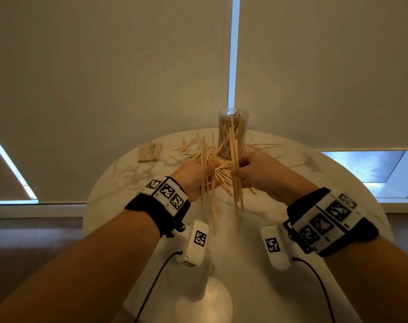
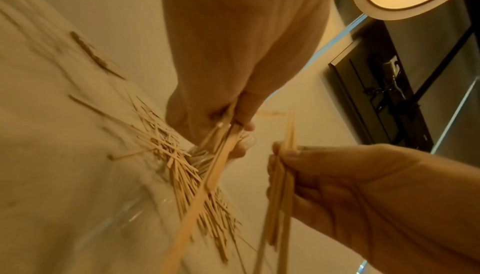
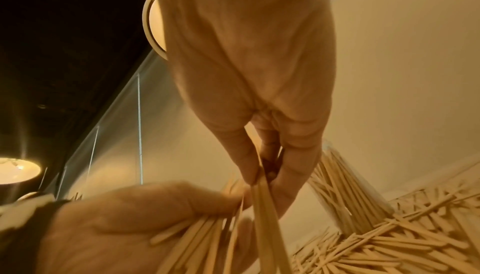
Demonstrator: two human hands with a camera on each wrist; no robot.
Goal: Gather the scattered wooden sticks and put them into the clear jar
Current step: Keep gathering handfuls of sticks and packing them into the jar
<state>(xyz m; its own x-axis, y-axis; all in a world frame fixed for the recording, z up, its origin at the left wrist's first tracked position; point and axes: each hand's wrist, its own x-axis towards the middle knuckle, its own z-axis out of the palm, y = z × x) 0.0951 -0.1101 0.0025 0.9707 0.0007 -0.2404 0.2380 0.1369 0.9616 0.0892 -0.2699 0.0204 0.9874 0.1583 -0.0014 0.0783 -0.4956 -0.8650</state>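
Note:
A clear jar (image 1: 232,134), part full of wooden sticks, stands at the far middle of the round table; it also shows in the right wrist view as the jar (image 3: 345,192). Several loose sticks (image 1: 198,150) lie scattered around its base. Just in front of it, my left hand (image 1: 213,165) grips a fanned handful of sticks (image 1: 207,190) that point down. My right hand (image 1: 235,167) pinches a tighter upright bundle (image 1: 236,183) between thumb and fingers (image 3: 262,175). The two hands almost touch, and their sticks cross.
The white marble table (image 1: 128,173) has a wrapped pack of sticks (image 1: 149,152) at its far left. Pale roller blinds hang close behind the table. Wrist camera cables trail off the near edge.

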